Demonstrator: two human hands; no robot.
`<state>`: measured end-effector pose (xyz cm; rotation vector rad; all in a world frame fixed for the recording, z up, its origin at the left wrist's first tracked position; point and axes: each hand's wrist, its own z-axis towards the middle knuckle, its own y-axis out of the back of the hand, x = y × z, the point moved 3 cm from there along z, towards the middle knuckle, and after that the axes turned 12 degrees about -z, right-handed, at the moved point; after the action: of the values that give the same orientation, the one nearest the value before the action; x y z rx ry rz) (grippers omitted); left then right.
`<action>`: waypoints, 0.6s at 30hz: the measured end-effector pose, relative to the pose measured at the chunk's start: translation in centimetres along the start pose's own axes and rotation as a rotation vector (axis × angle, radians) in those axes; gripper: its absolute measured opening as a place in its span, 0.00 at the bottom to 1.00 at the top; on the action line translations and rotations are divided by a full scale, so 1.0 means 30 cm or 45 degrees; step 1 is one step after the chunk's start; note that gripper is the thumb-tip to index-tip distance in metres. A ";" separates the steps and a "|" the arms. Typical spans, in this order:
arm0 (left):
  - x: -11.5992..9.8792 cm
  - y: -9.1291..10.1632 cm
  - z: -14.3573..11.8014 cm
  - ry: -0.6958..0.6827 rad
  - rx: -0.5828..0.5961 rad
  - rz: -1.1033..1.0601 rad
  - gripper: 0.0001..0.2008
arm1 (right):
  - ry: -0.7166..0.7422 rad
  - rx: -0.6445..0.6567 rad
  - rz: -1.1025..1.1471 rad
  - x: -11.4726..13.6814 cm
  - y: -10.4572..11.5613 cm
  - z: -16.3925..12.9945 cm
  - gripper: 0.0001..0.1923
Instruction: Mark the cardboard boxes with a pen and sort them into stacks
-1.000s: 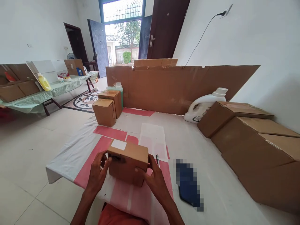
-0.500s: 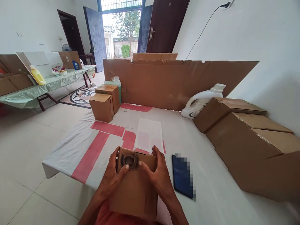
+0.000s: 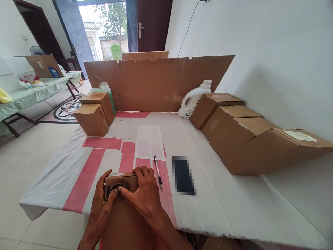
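**Two hands grip a small cardboard box at table edge**

Left hand (image 3: 100, 205) and right hand (image 3: 144, 194) both clasp a small box (image 3: 121, 182) at the near edge of the table (image 3: 221, 208) — fingers wrapped on its sides, thumbs meeting at a dark round hole in its face. Just right of the box lies a pen (image 3: 158, 167), then a dark phone (image 3: 183, 175). Bigger boxes (image 3: 249, 139) line the wall side w/ a white jug (image 3: 194, 100) behind — two more boxes (image 3: 93, 113) sit far left.
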<state>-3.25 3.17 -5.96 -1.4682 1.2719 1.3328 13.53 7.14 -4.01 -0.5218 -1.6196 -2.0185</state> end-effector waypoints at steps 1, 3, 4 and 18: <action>-0.001 -0.006 0.000 -0.009 -0.016 -0.001 0.37 | -0.009 -0.013 -0.009 0.002 0.000 0.003 0.19; -0.007 -0.027 0.002 -0.047 -0.020 -0.011 0.35 | -0.032 -0.038 -0.031 -0.006 0.007 0.010 0.18; -0.012 -0.041 0.005 -0.074 0.000 -0.009 0.34 | -0.043 -0.039 -0.035 -0.017 0.013 0.013 0.18; -0.025 0.005 0.004 0.083 0.393 -0.083 0.50 | -0.324 0.155 0.041 -0.471 -0.005 0.036 0.19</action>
<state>-3.38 3.39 -5.24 -1.3315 1.3894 1.0018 24.79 10.22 -12.07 -0.7798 -1.8553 -1.8759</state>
